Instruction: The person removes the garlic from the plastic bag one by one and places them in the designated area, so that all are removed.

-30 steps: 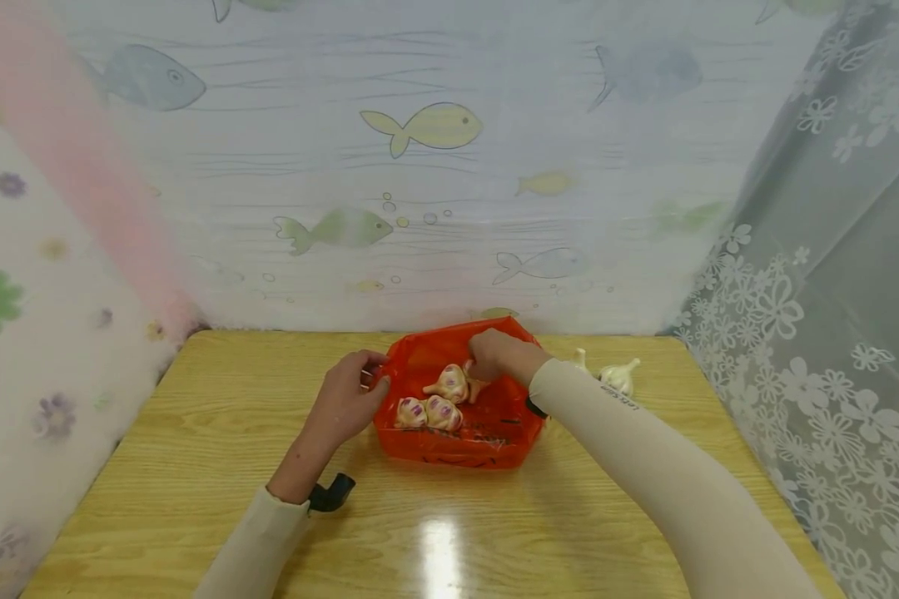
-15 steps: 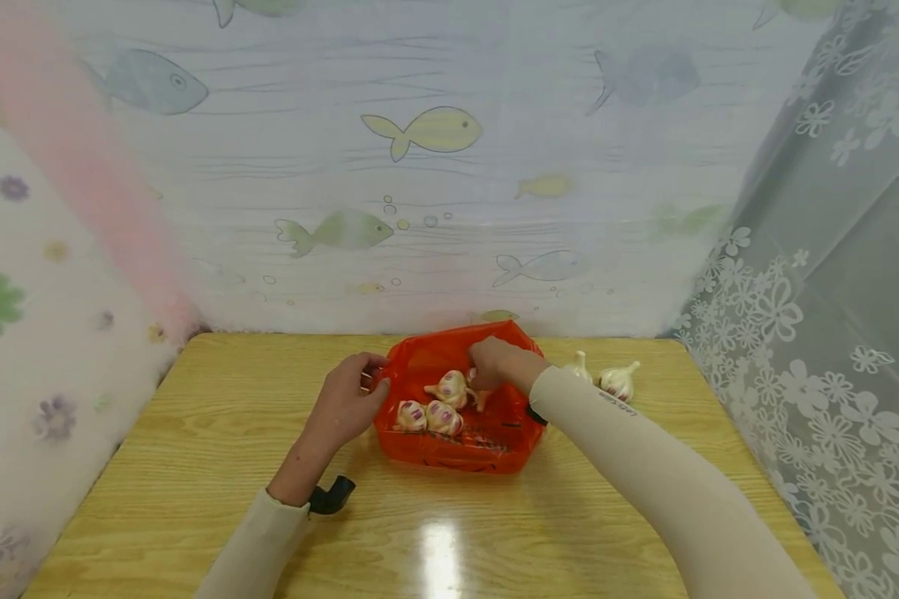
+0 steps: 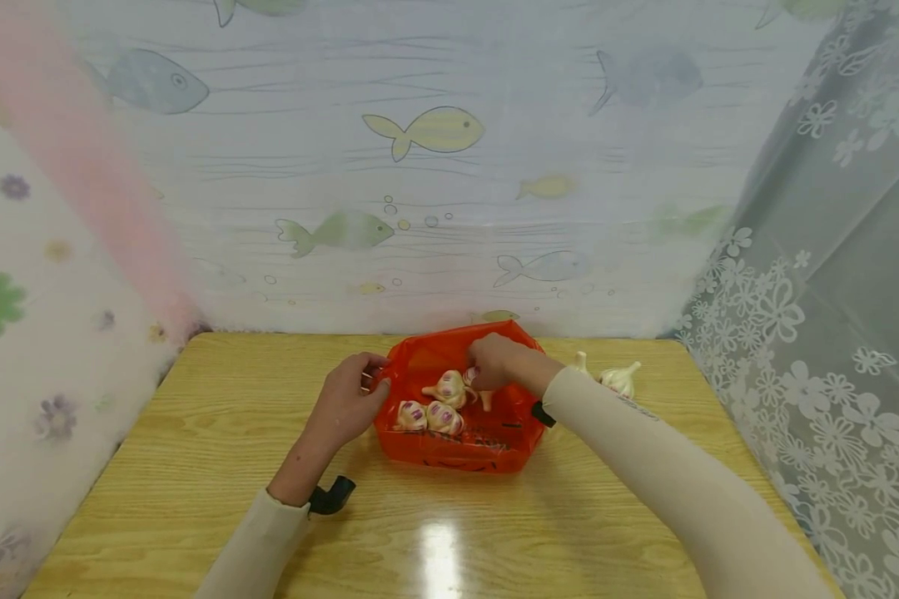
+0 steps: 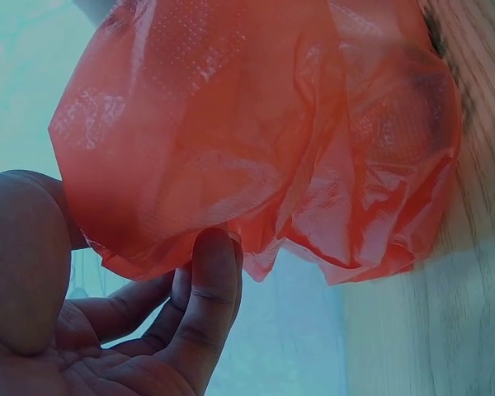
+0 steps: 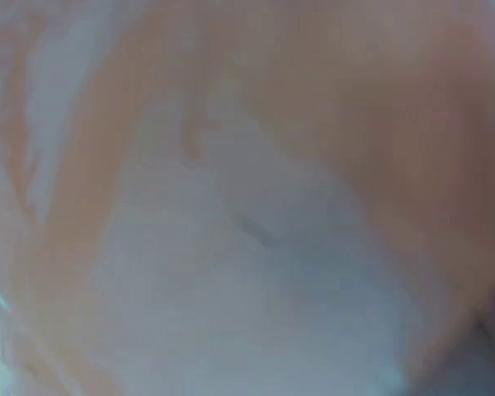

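A red plastic bag (image 3: 449, 457) lies with its mouth spread on the table, several purple-streaked garlic bulbs inside. My left hand (image 3: 350, 398) pinches the bag's left rim between thumb and fingers; the left wrist view shows the fingertips against the thin red film (image 4: 231, 124). Reaching in over the right side, my right hand (image 3: 494, 359) has its fingers curled down at a garlic bulb (image 3: 472, 376), which it partly covers. Left of that hand is another garlic bulb (image 3: 449, 388), and two more sit at the front, one being this bulb (image 3: 445, 418). Blur fills the right wrist view.
Two pale garlic bulbs stand on the table right of the bag, a nearer-edge one (image 3: 618, 379) and one (image 3: 580, 363) partly behind the right sleeve. A fish-patterned curtain (image 3: 449, 191) hangs along the table's back edge. A lacy flowered curtain (image 3: 787, 333) borders the right side.
My right hand and the garlic bulb under it shift slightly inside the bag, the bulb's stem end showing further right. The left hand keeps its place at the rim.
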Demonstrator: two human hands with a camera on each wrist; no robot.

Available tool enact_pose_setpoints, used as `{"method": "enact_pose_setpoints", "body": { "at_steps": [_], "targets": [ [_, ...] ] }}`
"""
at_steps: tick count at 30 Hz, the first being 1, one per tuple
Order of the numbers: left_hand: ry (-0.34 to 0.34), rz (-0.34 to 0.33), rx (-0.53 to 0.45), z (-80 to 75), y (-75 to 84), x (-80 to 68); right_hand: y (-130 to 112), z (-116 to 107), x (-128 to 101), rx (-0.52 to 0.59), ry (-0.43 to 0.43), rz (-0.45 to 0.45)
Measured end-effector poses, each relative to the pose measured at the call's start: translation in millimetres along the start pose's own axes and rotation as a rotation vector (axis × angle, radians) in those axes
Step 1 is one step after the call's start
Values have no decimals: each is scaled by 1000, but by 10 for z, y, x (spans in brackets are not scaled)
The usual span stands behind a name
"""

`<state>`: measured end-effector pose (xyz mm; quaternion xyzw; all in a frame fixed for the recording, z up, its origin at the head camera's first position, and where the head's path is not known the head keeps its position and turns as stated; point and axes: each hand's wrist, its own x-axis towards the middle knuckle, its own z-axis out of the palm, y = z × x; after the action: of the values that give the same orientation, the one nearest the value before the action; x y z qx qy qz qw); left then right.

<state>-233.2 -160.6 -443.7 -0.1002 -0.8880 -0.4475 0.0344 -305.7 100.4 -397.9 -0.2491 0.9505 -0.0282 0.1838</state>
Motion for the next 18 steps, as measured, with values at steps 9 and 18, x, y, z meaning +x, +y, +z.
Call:
{"method": "enact_pose_setpoints", "body": {
  "at_steps": [9, 18],
  "targets": [
    [1, -1, 11, -3, 10, -2, 30, -119, -200, 89, 72, -36],
    [-1, -6, 9, 7, 11, -9, 95, -164, -335, 149, 128, -99]
  ]
}}
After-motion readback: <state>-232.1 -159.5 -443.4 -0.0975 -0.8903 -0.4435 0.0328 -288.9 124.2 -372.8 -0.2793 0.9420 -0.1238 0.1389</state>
